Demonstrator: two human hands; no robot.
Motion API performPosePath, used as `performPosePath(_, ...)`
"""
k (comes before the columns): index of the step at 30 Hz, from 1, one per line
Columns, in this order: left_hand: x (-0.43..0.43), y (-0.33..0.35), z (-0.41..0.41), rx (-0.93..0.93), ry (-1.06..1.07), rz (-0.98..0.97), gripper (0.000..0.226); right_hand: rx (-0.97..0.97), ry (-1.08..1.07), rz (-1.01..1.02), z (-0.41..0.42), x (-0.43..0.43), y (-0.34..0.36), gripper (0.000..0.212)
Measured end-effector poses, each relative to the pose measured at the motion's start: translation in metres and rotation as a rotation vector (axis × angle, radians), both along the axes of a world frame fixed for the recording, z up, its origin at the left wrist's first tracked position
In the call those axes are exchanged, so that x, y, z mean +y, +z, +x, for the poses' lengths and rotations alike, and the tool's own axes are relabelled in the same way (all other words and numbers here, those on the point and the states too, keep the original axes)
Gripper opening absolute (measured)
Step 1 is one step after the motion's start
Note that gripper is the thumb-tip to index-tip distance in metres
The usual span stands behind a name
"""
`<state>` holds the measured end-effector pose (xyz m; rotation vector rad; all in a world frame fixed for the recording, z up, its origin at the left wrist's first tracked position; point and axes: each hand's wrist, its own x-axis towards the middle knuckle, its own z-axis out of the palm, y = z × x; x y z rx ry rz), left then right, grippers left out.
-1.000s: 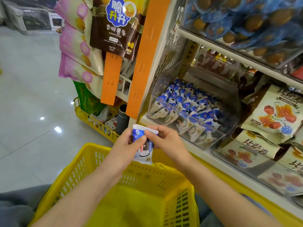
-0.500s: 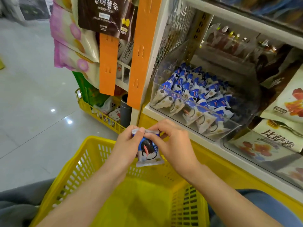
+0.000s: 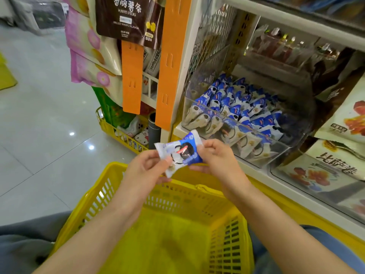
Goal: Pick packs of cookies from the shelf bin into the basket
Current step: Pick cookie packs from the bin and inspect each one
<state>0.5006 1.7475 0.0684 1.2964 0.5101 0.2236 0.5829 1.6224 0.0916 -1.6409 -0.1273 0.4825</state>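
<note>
A small blue-and-white cookie pack lies tilted between both hands, above the far rim of the yellow basket. My left hand pinches its white left end. My right hand grips its blue right end. The basket's inside looks empty. Behind my right hand, a clear shelf bin holds several more blue-and-white cookie packs.
Orange hanging strips and snack bags hang left of the bin. Bins of larger snack bags sit to the right. A low yellow rack stands on the tiled floor at the shelf's foot. My knees flank the basket.
The pack has turned from upright to lying sideways, front face up, and my hands have moved apart to its two ends. The view has tilted downward.
</note>
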Motion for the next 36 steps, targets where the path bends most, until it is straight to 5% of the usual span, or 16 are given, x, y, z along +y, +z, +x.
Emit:
performPosePath(4,0.018,0.004,-0.002,-0.054,0.060,0.257,0.011,-0.003,0.372,-0.268,-0.005,-0.005,0.001,0.028)
performPosePath(9,0.028,0.013,0.000,-0.077,-0.092,0.609,0.018,-0.370,0.486,-0.524,-0.014,-0.004,-0.004,0.071)
performPosePath(13,0.029,0.014,-0.001,-0.076,-0.216,0.851,0.025,-0.510,0.424,-0.359,-0.012,-0.001,-0.002,0.036)
performPosePath(17,0.028,0.002,0.001,-0.056,-0.189,0.772,0.023,-0.529,0.349,-0.306,-0.011,0.002,-0.004,0.006)
performPosePath(24,0.014,0.002,0.002,-0.080,-0.196,0.736,0.025,-0.610,0.305,-0.309,-0.009,0.003,-0.005,0.002)
performPosePath(31,0.013,0.001,0.007,-0.007,-0.232,0.504,0.022,-0.911,0.285,-0.416,-0.012,-0.001,-0.008,0.007)
performPosePath(36,0.011,-0.003,0.007,0.071,-0.064,0.490,0.016,-0.681,0.094,-0.307,-0.006,-0.002,-0.011,0.013)
